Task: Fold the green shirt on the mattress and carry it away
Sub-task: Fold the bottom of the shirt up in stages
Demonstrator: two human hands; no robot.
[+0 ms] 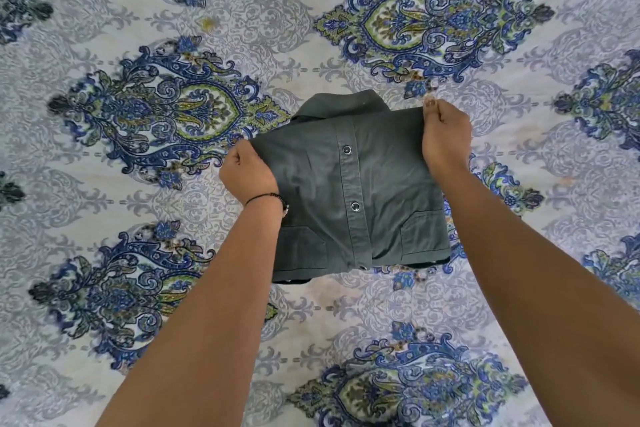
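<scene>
The dark green shirt [356, 184] lies folded into a compact rectangle in the middle of the mattress [104, 166], button placket up, with two snap buttons and two pockets showing and the collar at the far edge. My left hand [247, 170] grips the shirt's far left corner, fingers curled around the fabric. My right hand [445, 132] pinches the far right corner, thumb on top. Both forearms reach in from the bottom of the view, and a thin black bracelet sits on the left wrist.
The mattress is covered by a sheet with a grey damask pattern and large blue and green medallions, and it fills the whole view. A small yellowish spot [207, 23] marks the sheet at the far left.
</scene>
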